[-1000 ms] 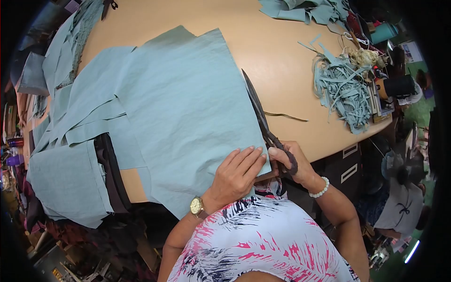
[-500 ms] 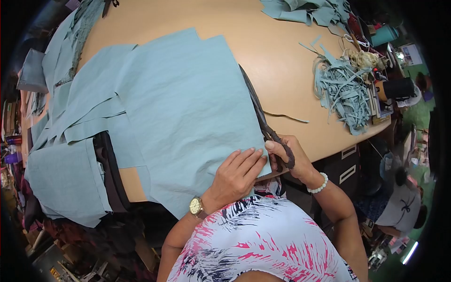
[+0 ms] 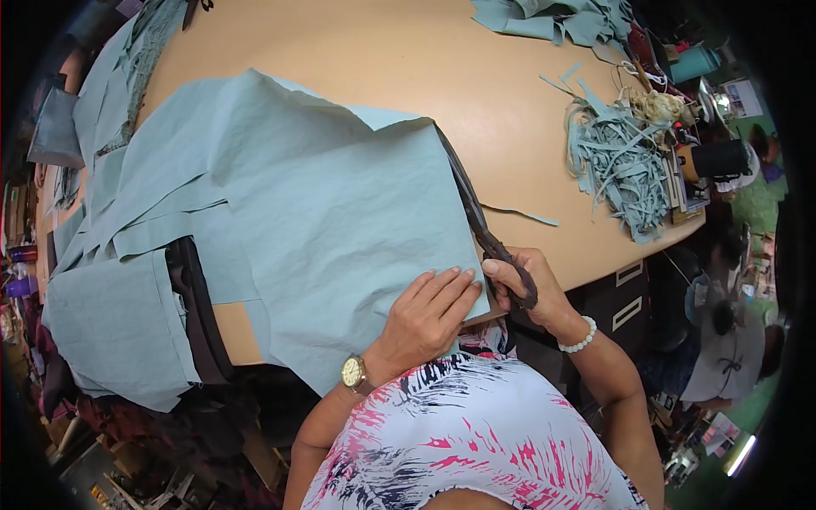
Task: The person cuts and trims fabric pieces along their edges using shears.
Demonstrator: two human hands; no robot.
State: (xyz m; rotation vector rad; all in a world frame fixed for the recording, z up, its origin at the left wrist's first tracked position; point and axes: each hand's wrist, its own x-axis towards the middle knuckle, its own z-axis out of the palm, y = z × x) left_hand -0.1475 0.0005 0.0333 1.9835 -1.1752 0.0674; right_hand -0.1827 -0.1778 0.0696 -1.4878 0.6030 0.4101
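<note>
A large light blue-green cloth (image 3: 340, 204) lies over the table, its far edge folded and raised. My left hand (image 3: 432, 314) rests flat on its near right corner, fingers stretched out and a little apart. Dark long-bladed scissors (image 3: 466, 191) lie along the cloth's right edge, their tips at its far right corner. My right hand (image 3: 529, 287) is wrapped round the scissor handles, just right of my left fingertips. The blades look closed together. Right of them, a thin dark-edged strip (image 3: 520, 212) lies on the table.
A heap of thin cloth strips (image 3: 620, 170) sits at the table's right side, beside a dark cylinder (image 3: 721, 160). More cloth pieces (image 3: 561, 19) lie at the far right. Other cloth (image 3: 119, 319) covers the left side. Another person (image 3: 731, 357) is at the right.
The cloth's far edge has folded toward me and lifted, and its far right corner has come down to the scissor tips. The scissor blades have closed. My left hand has stayed in place.
</note>
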